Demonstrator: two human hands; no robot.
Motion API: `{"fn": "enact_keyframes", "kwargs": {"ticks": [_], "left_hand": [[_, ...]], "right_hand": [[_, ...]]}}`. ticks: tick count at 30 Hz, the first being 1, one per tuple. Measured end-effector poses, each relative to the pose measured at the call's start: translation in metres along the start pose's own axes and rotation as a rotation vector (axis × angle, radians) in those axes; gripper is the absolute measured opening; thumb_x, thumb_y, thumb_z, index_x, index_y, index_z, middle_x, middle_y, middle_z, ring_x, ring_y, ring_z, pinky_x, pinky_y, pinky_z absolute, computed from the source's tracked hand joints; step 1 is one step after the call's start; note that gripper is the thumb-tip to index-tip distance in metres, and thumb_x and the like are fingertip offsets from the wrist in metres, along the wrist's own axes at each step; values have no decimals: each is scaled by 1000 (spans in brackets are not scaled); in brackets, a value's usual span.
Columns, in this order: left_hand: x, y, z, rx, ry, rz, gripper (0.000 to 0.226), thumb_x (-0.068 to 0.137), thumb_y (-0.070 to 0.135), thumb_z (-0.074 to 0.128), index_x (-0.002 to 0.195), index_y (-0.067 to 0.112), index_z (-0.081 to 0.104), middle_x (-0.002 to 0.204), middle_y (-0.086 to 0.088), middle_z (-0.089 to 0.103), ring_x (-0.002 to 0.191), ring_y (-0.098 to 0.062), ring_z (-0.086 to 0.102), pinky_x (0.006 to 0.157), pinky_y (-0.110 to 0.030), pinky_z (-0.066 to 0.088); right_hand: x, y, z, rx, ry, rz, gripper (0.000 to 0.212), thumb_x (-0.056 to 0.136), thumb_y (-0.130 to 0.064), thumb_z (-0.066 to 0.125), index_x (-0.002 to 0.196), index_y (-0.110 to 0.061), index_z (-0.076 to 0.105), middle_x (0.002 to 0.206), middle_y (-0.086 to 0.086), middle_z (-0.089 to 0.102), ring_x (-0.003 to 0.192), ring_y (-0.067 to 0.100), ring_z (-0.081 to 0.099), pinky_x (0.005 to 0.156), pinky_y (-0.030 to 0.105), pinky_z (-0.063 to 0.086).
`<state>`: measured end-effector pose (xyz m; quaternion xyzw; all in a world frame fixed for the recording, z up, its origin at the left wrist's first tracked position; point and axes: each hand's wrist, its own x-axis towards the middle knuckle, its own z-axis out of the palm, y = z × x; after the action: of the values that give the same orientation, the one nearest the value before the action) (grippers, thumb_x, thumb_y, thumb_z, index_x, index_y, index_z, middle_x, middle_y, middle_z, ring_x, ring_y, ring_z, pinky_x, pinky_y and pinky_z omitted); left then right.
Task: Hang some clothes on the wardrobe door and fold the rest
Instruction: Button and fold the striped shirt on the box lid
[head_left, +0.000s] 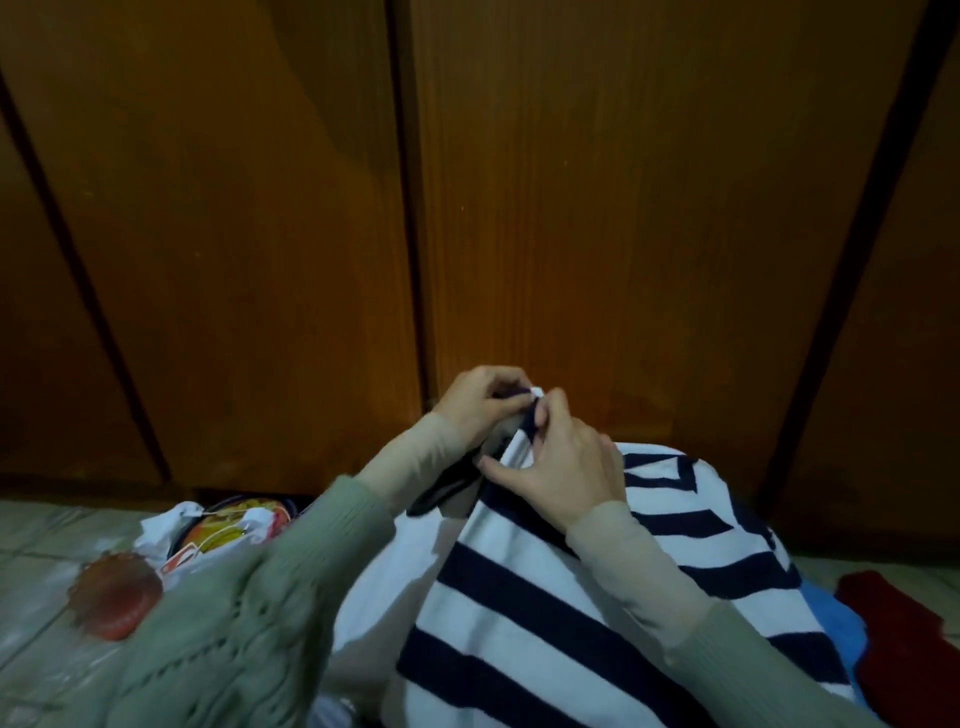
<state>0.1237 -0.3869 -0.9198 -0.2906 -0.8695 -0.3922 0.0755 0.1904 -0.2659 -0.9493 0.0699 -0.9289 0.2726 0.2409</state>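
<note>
**Both hands pinch the top edge of a striped garment before the wardrobe doors**

From the head view, we see the left hand (480, 400) with its fingers curled, pinching the upper tip of the striped garment (524, 597). The right hand (558, 462) meets it there: thumb and forefinger nip the same dark-edged tip, while the remaining fingers spread down over the cloth. The two hands touch at the fingertips.

The garment is a soft knit in broad white and navy bands. Its long axis runs from the bottom edge of the frame up towards the doors, and its narrow end points upward to where we hold it. On the right half the stripes bend into chevrons. The bulk of it drapes over our lap, between the two green ribbed sleeves (234, 623).

Behind the hands stand the wardrobe doors (597, 208), smooth orange-brown wood with vertical grain and dark seams between the panels.

On the tiled floor (31, 530) near its left edge lies a round reddish object (114, 595), just beside a crumpled white plastic bag (218, 535) with printed packaging inside. By the floor's right edge a dark red cloth (904, 639) lies beside a blue cloth (831, 618) that peeks from under the stripes.
</note>
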Motion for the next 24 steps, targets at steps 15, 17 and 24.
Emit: {"fn": "enact_keyframes", "kwargs": {"ticks": [15,17,24], "left_hand": [[42,68,-56,396,598,-36,18,88,39,62,91,22,68,94,1,67,90,-17,60,75,-30,50],[44,72,-64,414,692,-70,20,90,37,59,96,20,68,97,-1,67,94,-21,61,76,-30,48],[53,82,-108,321,984,-278,24,91,35,58,103,16,68,104,-9,68,100,-28,61,78,-34,45]], "right_hand": [[38,17,-74,-161,237,222,43,80,-15,64,109,-22,33,83,-7,58,74,15,53,78,31,32],[44,15,-80,-217,249,222,41,79,-14,63,106,-23,34,80,-9,55,71,14,48,75,30,28],[55,11,-97,-296,299,153,14,87,-26,56,100,-25,52,99,-7,53,100,15,52,83,32,29]]}}
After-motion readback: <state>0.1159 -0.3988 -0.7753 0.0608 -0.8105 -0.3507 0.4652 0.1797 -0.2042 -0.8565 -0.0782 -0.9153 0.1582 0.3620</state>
